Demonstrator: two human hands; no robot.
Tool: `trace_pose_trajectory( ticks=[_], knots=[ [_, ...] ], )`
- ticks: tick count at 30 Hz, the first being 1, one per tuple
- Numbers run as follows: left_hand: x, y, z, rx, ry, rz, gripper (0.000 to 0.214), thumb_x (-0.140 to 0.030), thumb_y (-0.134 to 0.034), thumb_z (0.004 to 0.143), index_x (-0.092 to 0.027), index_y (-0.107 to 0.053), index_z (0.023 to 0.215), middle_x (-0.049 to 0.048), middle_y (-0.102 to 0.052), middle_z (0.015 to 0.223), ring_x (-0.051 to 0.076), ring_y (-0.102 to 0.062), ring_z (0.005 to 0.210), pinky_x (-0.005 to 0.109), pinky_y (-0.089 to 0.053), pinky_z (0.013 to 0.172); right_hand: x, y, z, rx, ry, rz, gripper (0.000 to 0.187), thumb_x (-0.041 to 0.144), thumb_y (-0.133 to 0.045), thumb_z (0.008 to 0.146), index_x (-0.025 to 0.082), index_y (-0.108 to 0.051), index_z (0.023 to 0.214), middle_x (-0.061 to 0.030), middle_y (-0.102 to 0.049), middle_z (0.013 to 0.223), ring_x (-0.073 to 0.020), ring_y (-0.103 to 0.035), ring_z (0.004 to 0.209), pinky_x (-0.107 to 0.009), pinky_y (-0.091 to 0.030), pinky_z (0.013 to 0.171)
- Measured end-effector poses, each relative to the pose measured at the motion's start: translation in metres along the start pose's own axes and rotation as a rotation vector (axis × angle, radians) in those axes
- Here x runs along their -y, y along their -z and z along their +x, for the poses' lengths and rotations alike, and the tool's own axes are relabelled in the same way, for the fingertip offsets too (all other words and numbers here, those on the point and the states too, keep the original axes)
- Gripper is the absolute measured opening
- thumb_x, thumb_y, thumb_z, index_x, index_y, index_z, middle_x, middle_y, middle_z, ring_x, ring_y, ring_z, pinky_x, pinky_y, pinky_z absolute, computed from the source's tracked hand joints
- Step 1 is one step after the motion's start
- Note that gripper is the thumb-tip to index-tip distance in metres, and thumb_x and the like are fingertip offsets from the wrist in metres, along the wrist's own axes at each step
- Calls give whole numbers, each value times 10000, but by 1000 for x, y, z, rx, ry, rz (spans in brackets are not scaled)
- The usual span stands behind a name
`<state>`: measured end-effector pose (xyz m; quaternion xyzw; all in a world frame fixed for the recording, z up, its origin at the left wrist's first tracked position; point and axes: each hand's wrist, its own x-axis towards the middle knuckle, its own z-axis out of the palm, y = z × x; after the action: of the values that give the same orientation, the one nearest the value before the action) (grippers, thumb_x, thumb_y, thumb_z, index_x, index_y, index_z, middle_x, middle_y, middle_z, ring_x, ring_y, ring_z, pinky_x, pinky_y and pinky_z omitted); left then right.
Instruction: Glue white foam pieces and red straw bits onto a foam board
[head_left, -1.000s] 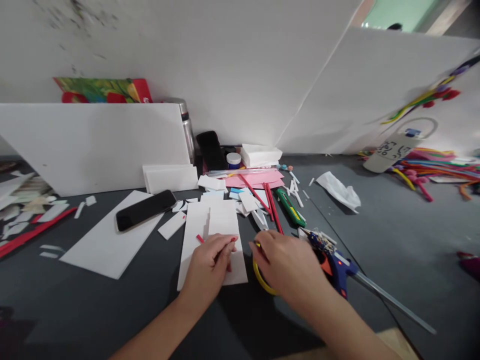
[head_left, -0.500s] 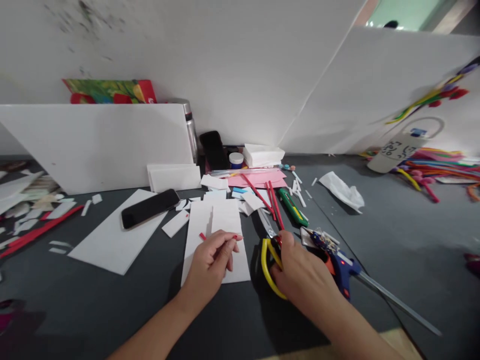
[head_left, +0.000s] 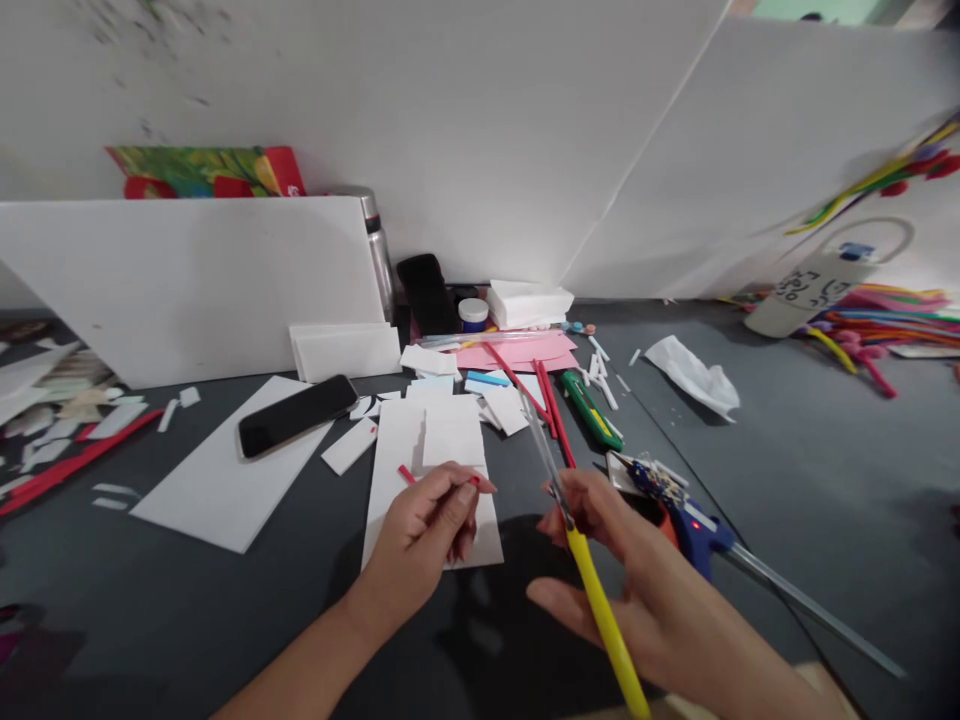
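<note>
My left hand point(head_left: 424, 525) hovers over the white sheets, thumb and forefinger pinched on a small red piece point(head_left: 474, 481). Scissors with yellow handles point(head_left: 604, 610) are held in my right hand point(head_left: 637, 560), raised and seen nearly edge-on, blades pointing away from me. My right thumb stands apart from the other fingers. Beneath my left hand lies a white sheet point(head_left: 390, 450) with a smaller white piece point(head_left: 454, 437) on it. A short red strip point(head_left: 406, 474) rests on the sheet beside that piece.
A blue glue gun point(head_left: 701, 535) with a clear stick lies right of my right hand. Near it are a green cutter point(head_left: 591, 408) and red strips point(head_left: 551, 400). To the left, a black phone point(head_left: 298, 415) lies on white sheets. A white bottle point(head_left: 810, 290) stands far right.
My right hand has lifted the scissors off the table and turned them edge-on. My left hand keeps its pinch over the sheet, almost unmoved. The view has shifted slightly.
</note>
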<state>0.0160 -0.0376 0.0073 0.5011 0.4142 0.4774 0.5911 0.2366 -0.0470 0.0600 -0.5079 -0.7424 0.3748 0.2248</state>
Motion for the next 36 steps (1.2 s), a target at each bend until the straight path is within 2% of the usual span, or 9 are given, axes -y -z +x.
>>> trace_pose_trajectory(
  ticks=[2, 5, 10, 20, 25, 29, 36],
  knots=[
    [-2, 1, -1, -6, -19, 31, 259, -394, -488, 990, -173, -621, 961, -42, -482, 633, 76, -457, 523, 192, -362, 488, 9, -2, 8, 5, 62, -88, 588, 371, -749, 773, 250, -428, 1251, -77, -626, 1073, -232, -633, 930, -326, -530, 808],
    [-4, 5, -3, -27, -118, 117, 253, -362, -492, 990, -174, -601, 860, -33, -505, 620, 86, -449, 534, 208, -379, 520, 15, -5, 19, 48, 165, -193, 652, 370, -809, 716, 236, -445, 1241, -99, -556, 1180, -255, -589, 1026, -362, -506, 869],
    [-6, 10, -2, -43, -186, 141, 169, -314, -498, 979, -197, -600, 911, -31, -523, 660, 99, -455, 547, 216, -390, 529, 12, -10, 29, 14, 226, -293, 715, 400, -849, 665, 242, -459, 1243, -117, -501, 1242, -288, -546, 1094, -412, -481, 914],
    [-8, 12, 0, 13, -182, 279, 266, -312, -461, 992, -181, -578, 793, -27, -508, 669, 100, -456, 579, 227, -364, 567, 10, -14, 28, 32, 189, -259, 689, 363, -838, 681, 245, -457, 1243, -102, -507, 1213, -269, -549, 1069, -401, -483, 903],
    [-8, 14, 0, 28, -173, 267, 228, -290, -465, 984, -185, -598, 831, -31, -514, 695, 98, -464, 590, 225, -365, 577, 7, -14, 28, 61, 171, -241, 677, 358, -833, 687, 250, -461, 1242, -86, -507, 1212, -252, -560, 1062, -387, -478, 907],
    [-9, 14, 0, 35, -166, 272, 217, -241, -454, 972, -186, -593, 815, -34, -514, 685, 97, -465, 580, 224, -370, 580, 4, -15, 28, 68, 166, -227, 676, 355, -832, 689, 259, -460, 1244, -77, -514, 1208, -247, -566, 1056, -384, -479, 901],
    [-8, 14, 2, 32, -141, 277, 266, -267, -457, 966, -180, -555, 735, -33, -501, 662, 98, -456, 568, 224, -363, 559, 1, -16, 29, 75, 168, -231, 612, 367, -809, 716, 250, -492, 1226, -87, -542, 1153, -254, -587, 988, -397, -497, 845]
  ],
)
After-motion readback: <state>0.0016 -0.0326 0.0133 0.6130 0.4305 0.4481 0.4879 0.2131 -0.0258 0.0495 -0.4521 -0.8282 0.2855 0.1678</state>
